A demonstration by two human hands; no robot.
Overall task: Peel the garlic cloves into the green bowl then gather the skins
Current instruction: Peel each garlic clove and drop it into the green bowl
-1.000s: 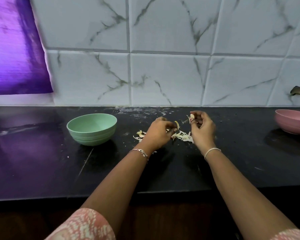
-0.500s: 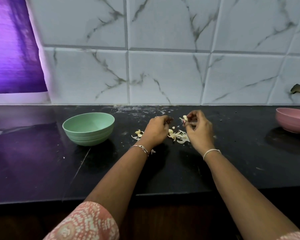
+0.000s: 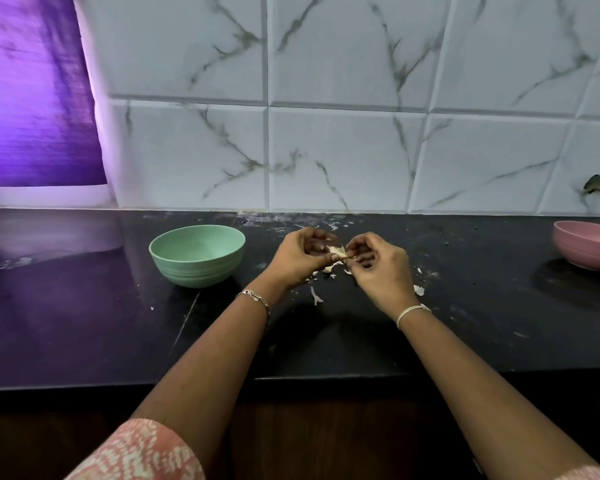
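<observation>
At the far left hangs a shiny purple sheet (image 3: 32,98) against the wall of white marble-pattern tiles (image 3: 343,150). Under it runs the black polished stone counter (image 3: 84,323). On the counter, left of the middle, stands upright the round light green plastic bowl (image 3: 194,271). Just to the right of this bowl is the left hand (image 3: 297,258), with a thin metal chain bracelet at the wrist; its fingers are curled and the thumb with the fingertips pinches the small pale garlic clove (image 3: 336,251). The right hand (image 3: 378,268), with a white thread band at the wrist, has also curled fingers and pinches the right end of the same clove. Thin white garlic skins (image 3: 316,296) lie scattered on the counter under and near both hands. At the far right edge stands a round pink plastic bowl (image 3: 589,249), well apart from the hands.
</observation>
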